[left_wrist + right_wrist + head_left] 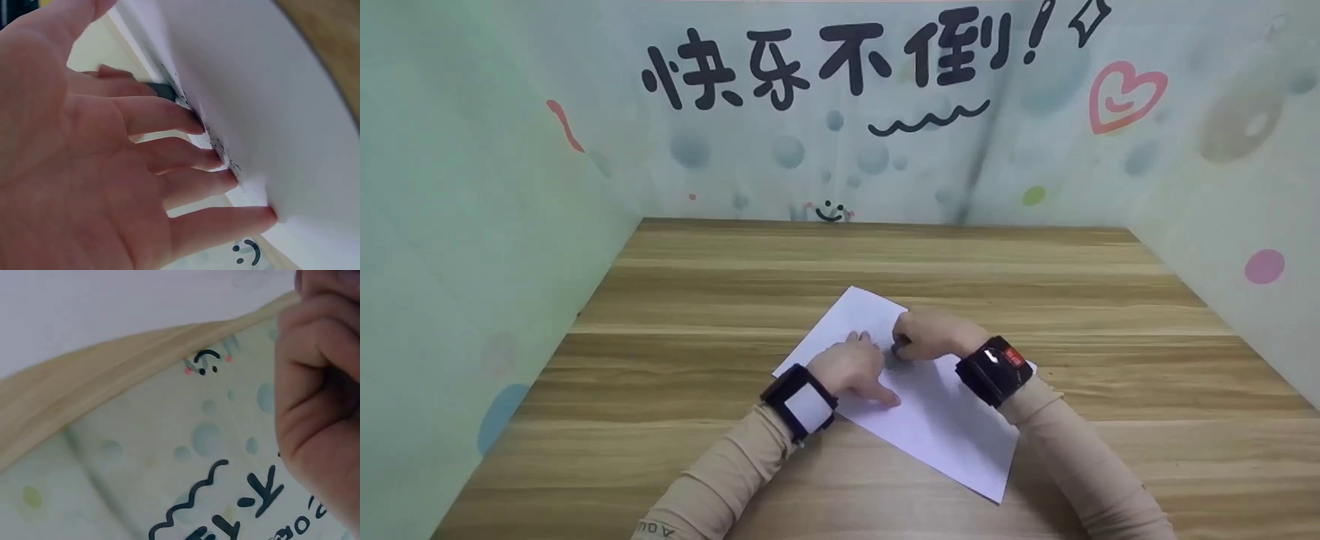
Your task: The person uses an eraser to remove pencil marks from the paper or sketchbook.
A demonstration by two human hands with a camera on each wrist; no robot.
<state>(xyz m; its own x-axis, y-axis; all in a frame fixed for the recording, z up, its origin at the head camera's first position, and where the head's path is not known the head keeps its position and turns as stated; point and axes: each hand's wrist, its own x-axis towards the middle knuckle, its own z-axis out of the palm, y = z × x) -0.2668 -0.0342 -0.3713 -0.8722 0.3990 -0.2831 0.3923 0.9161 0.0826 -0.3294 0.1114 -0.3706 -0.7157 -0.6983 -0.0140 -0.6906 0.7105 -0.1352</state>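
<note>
Beige sleeves lead in: the left hand (859,367) presses flat, fingers straight, pinning the white paper sheet (937,420) on the wooden worktop (697,315), steadying it while the right hand (926,334) pinches a small dark eraser-like object (901,348) against pencil marks.

Wooden surface with one sheet on it

The striped wood-grain surface (697,300) carries a white sheet of paper (952,427), lying flat and turned at an angle, near the front middle.

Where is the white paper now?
In the head view, the white paper lies on the wooden table, near its front middle, under the left hand and right hand.
</note>
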